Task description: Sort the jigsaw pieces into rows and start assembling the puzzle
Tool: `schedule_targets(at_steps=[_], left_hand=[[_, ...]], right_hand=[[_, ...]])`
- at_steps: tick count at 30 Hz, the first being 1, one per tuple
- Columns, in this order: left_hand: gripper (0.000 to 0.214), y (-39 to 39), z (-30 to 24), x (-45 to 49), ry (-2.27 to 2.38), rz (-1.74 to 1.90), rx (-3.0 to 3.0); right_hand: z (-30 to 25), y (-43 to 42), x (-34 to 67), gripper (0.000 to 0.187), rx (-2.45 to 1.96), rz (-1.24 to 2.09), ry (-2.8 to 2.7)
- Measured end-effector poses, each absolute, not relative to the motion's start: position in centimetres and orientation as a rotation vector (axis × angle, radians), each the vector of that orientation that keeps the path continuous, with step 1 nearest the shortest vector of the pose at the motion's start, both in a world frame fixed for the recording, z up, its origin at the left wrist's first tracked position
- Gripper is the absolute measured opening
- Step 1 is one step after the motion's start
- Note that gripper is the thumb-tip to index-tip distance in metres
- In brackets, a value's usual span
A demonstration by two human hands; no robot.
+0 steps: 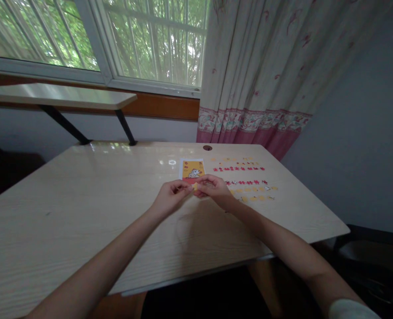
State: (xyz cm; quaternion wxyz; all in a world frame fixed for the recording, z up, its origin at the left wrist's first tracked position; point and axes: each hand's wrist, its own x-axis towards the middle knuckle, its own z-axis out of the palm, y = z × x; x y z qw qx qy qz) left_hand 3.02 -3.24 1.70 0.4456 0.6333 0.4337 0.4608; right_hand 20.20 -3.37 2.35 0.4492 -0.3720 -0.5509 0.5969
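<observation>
A small yellow piece (195, 186), apparently a jigsaw piece, is pinched between the fingertips of both hands. My left hand (172, 195) closes on it from the left, thumb and forefinger together. From the other side my right hand (215, 188) grips it too, fingers bent inward. Just beyond the hands lies a picture puzzle (192, 167) with a white border, a yellow upper part, a white cartoon animal and a red band. Its lower part is hidden by the hands. Rows of red pieces (239, 169) and yellow pieces (254, 198) lie to the right.
Everything lies on a light wood table (117, 212). A round cable hole (207, 148) is near its back edge. A raised shelf (67, 95) on black legs stands at the back left. A curtain (249, 79) hangs behind the table, beside the window (153, 40).
</observation>
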Motion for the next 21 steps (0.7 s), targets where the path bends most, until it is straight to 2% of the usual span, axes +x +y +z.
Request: schedule_targets(at_steps=[3, 9, 17, 21], left_hand=[[0.019, -3.1, 1.9, 2.8, 1.073, 1.149, 1.539], [0.015, -3.1, 2.4, 2.4, 1.069, 1.122, 1.581], [0.023, -2.9, 2.1, 2.4, 1.077, 1.108, 1.622], [0.029, -1.9, 1.8, 1.1, 1.243, 1.19, 1.673]], right_hand=[[2.1, -3.4, 20.6, 0.031, -0.915, 1.32, -1.541], [2.3, -3.2, 22.1, 0.025, -0.818, 0.526, -2.034], [2.5, -3.2, 22.3, 0.019, -0.818, 0.19, -2.13], [2.8, -2.9, 22.9, 0.018, -0.838, 0.072, -2.06]])
